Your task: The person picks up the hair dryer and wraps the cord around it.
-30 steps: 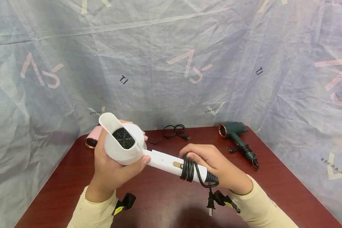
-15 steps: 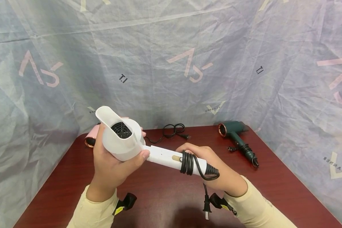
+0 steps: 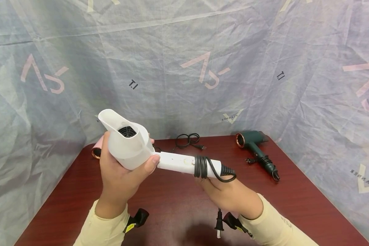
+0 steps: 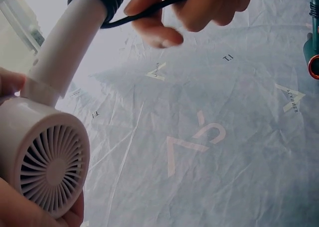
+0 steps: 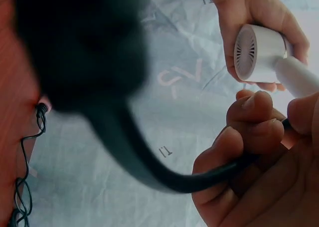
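A white hair dryer is held above the table, its nozzle pointing up and to the left. My left hand grips the dryer's round head, thumb near the handle joint. Black cord is wound several times around the handle's end. Below the handle, my right hand holds a length of that cord in curled fingers, as the right wrist view shows with the cord running into the fist. The two-pin plug hangs beneath this hand. The left wrist view shows the vented back of the dryer.
A dark green hair dryer lies at the back right of the red-brown table. Partly behind my left hand is a pink hair dryer. A looped black cable lies near the back edge, before a grey cloth backdrop.
My right hand has moved from the top of the handle's end to below it, taking cord with it. The dryer has tilted, its nozzle shifting up and left and its handle rising.
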Action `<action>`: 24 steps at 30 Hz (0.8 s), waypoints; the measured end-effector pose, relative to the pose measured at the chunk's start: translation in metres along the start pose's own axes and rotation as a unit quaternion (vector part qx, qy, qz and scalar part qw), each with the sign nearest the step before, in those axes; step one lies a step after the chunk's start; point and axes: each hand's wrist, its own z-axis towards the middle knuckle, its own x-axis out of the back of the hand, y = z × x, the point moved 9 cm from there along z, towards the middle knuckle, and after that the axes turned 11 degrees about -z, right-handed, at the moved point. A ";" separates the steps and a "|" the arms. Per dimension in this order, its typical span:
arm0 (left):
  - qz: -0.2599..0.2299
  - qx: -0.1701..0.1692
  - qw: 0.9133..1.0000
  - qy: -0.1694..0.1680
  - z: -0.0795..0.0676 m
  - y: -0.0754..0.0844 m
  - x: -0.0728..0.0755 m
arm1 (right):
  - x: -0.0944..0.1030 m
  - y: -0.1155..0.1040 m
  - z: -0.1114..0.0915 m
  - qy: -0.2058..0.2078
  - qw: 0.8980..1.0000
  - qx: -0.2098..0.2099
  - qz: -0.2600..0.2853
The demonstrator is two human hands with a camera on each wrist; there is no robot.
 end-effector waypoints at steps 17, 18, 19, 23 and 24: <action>0.061 -0.032 0.993 0.093 0.001 0.005 0.017 | -0.019 0.000 0.007 -0.040 0.997 -0.048 -0.038; 0.066 -0.037 0.992 0.101 0.002 0.007 0.018 | -0.021 -0.001 0.007 -0.049 0.997 -0.047 -0.035; 0.070 -0.041 0.991 0.107 0.003 0.010 0.018 | -0.024 -0.002 0.007 -0.060 0.997 -0.046 -0.035; 0.070 -0.052 0.988 0.125 0.007 0.018 0.018 | -0.030 -0.010 0.003 -0.095 0.994 -0.042 -0.020; 0.069 -0.054 0.988 0.126 0.008 0.020 0.017 | -0.031 -0.012 0.003 -0.098 0.994 -0.038 -0.017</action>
